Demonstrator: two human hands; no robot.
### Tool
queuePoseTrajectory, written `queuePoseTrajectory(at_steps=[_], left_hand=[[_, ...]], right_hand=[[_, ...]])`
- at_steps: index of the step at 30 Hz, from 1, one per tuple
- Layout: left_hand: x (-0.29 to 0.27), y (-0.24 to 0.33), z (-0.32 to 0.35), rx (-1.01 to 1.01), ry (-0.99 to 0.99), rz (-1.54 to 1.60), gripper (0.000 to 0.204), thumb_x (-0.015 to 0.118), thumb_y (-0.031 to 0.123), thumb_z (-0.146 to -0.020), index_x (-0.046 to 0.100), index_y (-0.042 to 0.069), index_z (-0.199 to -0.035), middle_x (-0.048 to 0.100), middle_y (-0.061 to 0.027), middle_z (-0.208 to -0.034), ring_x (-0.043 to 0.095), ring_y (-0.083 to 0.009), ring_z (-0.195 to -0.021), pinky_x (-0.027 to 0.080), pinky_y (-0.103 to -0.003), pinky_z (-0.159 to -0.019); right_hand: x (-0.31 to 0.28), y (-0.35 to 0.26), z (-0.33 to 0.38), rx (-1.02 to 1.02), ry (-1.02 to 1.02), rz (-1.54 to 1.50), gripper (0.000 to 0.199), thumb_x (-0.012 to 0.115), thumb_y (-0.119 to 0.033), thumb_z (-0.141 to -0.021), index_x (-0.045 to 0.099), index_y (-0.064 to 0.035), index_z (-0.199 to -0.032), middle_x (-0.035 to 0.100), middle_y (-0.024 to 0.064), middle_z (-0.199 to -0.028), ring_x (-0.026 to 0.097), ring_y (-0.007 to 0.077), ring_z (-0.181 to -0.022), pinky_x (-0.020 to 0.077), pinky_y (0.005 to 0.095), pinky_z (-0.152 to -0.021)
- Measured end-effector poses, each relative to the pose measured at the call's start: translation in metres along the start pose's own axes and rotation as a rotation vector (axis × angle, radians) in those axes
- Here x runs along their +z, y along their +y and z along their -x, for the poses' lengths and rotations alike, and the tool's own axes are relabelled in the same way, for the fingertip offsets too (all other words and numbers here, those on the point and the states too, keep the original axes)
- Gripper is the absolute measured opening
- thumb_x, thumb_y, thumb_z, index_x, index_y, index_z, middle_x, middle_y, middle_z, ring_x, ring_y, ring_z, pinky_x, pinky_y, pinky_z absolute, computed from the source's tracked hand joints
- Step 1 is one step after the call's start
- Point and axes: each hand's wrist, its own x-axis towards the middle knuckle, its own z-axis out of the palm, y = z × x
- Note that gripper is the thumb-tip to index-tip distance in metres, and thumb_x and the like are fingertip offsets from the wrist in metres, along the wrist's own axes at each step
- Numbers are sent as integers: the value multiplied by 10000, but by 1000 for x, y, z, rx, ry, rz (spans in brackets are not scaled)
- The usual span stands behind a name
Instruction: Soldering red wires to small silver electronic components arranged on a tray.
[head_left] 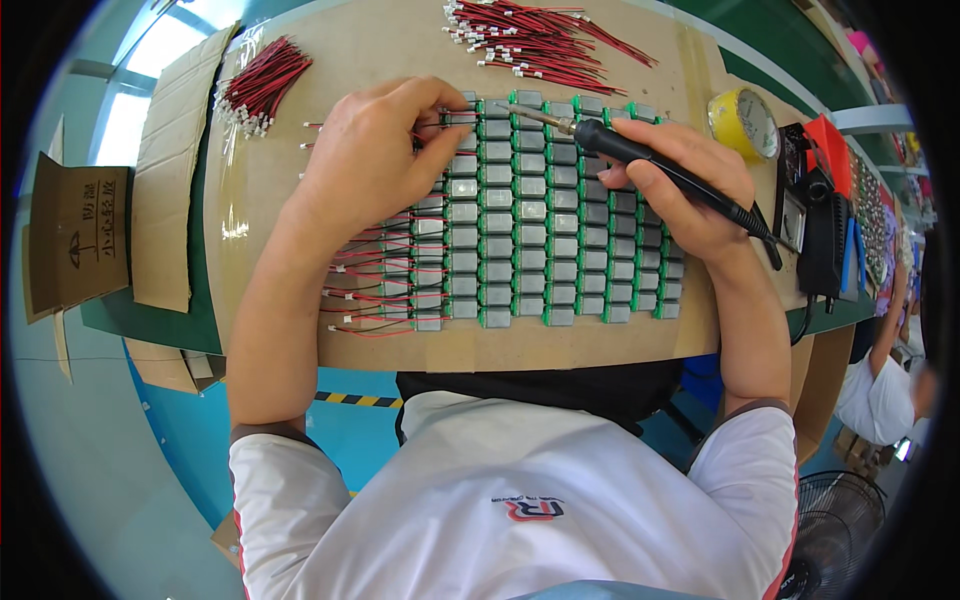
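Roughly a third done, by the look of it: the left columns of the small motor grid already carry red leads, the rest look bare. Left hand pinches a red wire at the grid's 11 o'clock corner. Right hand is closed around a soldering iron, tip at 12 o'clock (top row). Spare wire bundles lie beyond.

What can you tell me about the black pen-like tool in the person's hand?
It is a soldering iron: a long black handle, likely plastic, with a thin silvery metal tip. The right hand grips it like a pen, slanted, tip pointing up-left. The tip rests at the top rows of the small grey motors laid out in a grid. A black cord trails off from its back end to the right.
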Motion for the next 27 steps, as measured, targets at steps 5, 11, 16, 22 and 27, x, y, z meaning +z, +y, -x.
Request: queuePoseTrajectory(at_steps=[5,11,16,22,27], left_hand=[[-12,6,-4,-2,-97,53,200,804,41,-901,708,-8,-1070,658,-61,-843,596,-160,-676,485,-306,-626],[-20,2,-3,50,-182,55,126,789,92,-888,714,10,-946,691,-124,-930,699,-347,-807,554,-457,-745],[-21,2,-5,148,-180,-71,102,777,104,-905,716,23,-915,669,-121,-928,680,-361,-905,549,-457,-797],[-19,-1,-5,181,-181,-41,113,759,33,-926,663,-17,-960,637,-122,-945,666,-299,-838,544,-379,-737],[-14,-1,-3,116,-145,4,112,744,31,-951,648,-24,-964,621,-110,-924,654,-259,-802,541,-348,-720]], right_hand=[[0,3,4,25,62,-71,343,782,-48,-958,753,46,-1286,799,127,-897,781,199,-811,596,294,-735],[-2,1,1,-8,9,-28,332,704,-51,-994,717,88,-1295,808,156,-913,812,227,-844,577,285,-742],[0,2,2,15,49,-60,343,791,-56,-953,759,45,-1279,798,121,-888,768,198,-805,591,301,-738],[0,2,2,-8,36,-63,331,800,-56,-940,768,46,-1253,795,110,-862,753,196,-780,578,303,-719],[-4,5,2,-40,-59,-42,343,711,-70,-992,718,102,-1288,816,140,-883,793,227,-844,581,315,-776]])
